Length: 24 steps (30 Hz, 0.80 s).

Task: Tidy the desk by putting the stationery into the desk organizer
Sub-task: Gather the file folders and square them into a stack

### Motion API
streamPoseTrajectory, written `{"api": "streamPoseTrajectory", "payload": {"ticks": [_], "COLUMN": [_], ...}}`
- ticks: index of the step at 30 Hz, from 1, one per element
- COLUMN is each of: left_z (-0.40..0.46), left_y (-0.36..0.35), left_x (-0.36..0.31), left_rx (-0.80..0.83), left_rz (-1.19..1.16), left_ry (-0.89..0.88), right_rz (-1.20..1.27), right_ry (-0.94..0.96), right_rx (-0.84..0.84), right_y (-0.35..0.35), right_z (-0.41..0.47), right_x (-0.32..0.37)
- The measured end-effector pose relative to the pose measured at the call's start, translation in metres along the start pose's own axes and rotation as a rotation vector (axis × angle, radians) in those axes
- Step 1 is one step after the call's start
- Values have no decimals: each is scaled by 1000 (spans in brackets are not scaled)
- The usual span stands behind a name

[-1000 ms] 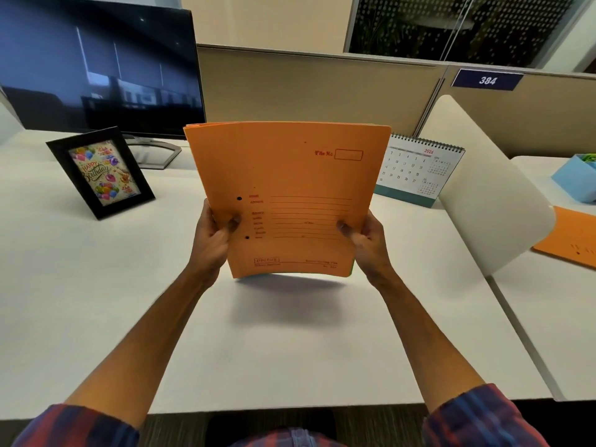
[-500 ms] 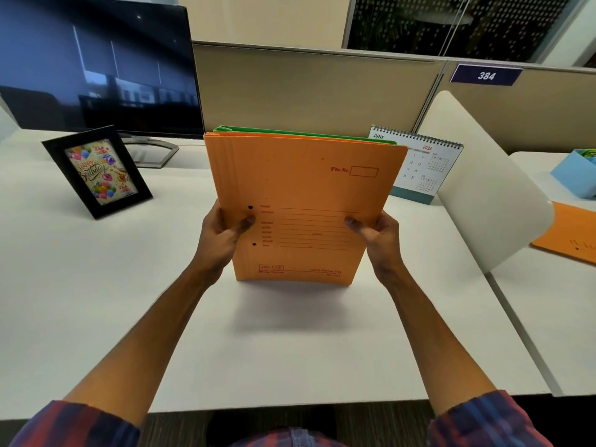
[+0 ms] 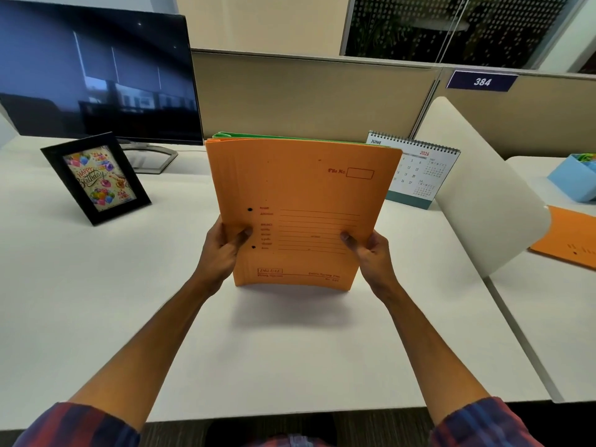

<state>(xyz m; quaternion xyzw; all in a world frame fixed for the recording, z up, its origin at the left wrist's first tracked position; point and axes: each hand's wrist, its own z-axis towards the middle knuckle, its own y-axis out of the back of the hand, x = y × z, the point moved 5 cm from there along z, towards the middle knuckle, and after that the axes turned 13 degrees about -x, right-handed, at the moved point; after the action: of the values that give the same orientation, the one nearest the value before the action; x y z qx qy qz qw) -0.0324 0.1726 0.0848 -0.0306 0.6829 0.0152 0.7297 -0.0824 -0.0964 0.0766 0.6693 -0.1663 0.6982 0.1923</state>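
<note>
1. The stack of file folders stands upright on its lower edge at the middle of the white desk: orange card covers with red printed lines in front, a green edge showing behind.
2. The left hand grips its left edge, thumb on the front; the right hand grips the right edge likewise.
3. Left to right: dark monitor, black picture frame, spiral desk calendar partly hidden by the folders, curved white divider, light-blue box, another orange folder.
</note>
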Motion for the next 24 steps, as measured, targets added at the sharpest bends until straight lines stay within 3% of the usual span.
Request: {"api": "streamPoseTrajectory", "payload": {"ticks": [7, 15, 24], "left_z": [5, 13, 12], "left_y": [-1, -18, -45], "left_x": [3, 2, 7], "left_rx": [-22, -166, -11], "left_rz": [13, 63, 67], "left_ry": [15, 60, 192], "right_rz": [-47, -78, -160], "right_ry": [-15, 38, -60], "right_rx": [37, -170, -289], "right_y": [4, 18, 59], "right_z": [-9, -3, 10], "right_x": [-16, -9, -14]}}
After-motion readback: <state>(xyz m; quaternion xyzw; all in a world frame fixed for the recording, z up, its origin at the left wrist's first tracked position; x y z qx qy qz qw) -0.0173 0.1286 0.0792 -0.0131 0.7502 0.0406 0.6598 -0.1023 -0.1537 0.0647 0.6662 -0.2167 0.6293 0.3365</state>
